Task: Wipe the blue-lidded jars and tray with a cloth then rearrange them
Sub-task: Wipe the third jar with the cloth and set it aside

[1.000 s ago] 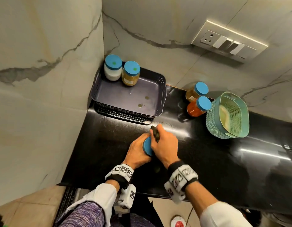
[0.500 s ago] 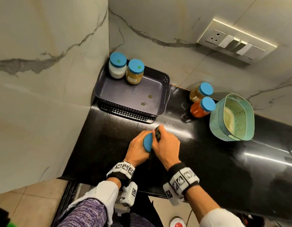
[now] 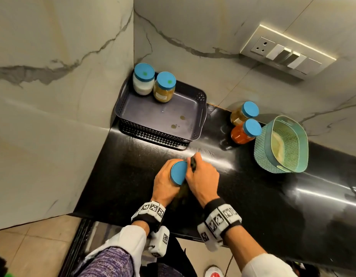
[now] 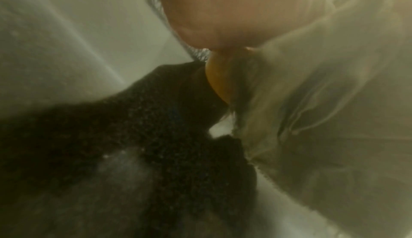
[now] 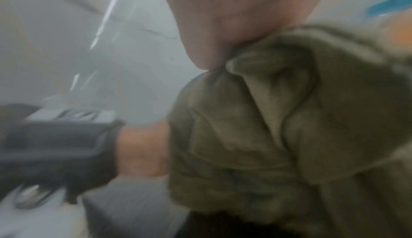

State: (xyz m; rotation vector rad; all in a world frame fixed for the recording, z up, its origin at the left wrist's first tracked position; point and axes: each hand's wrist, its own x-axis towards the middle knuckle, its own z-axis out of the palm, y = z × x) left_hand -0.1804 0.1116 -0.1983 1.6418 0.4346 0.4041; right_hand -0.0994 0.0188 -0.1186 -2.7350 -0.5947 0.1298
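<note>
Countertop [image 3: 253,196] front edge: hands grip jar [image 3: 179,172], cloth [image 5: 267,127].

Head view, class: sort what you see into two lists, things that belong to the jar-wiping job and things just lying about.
Job: held jar, left hand, right hand, cloth, tray, tray jars, counter jars.

Lying about: green basket, switch panel.
</note>
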